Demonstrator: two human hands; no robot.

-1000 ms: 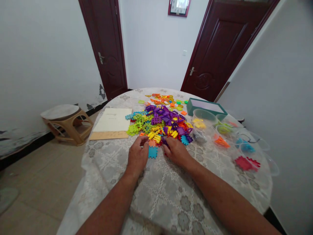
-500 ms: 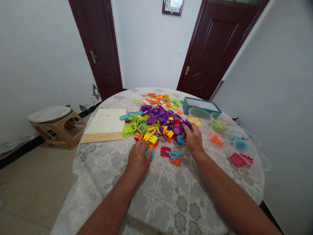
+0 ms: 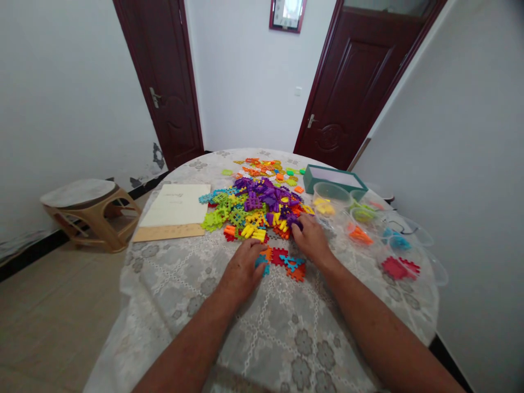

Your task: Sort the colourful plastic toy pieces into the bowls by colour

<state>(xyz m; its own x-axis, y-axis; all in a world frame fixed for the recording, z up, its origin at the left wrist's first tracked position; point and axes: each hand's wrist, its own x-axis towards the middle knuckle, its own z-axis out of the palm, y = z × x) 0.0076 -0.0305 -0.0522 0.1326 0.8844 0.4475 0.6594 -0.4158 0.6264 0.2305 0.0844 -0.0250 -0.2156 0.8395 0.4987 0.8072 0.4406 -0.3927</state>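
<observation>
Lying at the right hand (image 3: 313, 240), a purple piece (image 3: 293, 220) seemed light, stiff, best edge-pinched; the left hand (image 3: 244, 266), well apart, partly covered a blue tile (image 3: 266, 269); neither grip was clear.

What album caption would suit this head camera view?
A person's left hand and right hand at the near edge of a colourful heap of plastic pieces, clear tubs at right.

Single head-worn view, forward and down over the table (image 3: 262, 333)
</observation>
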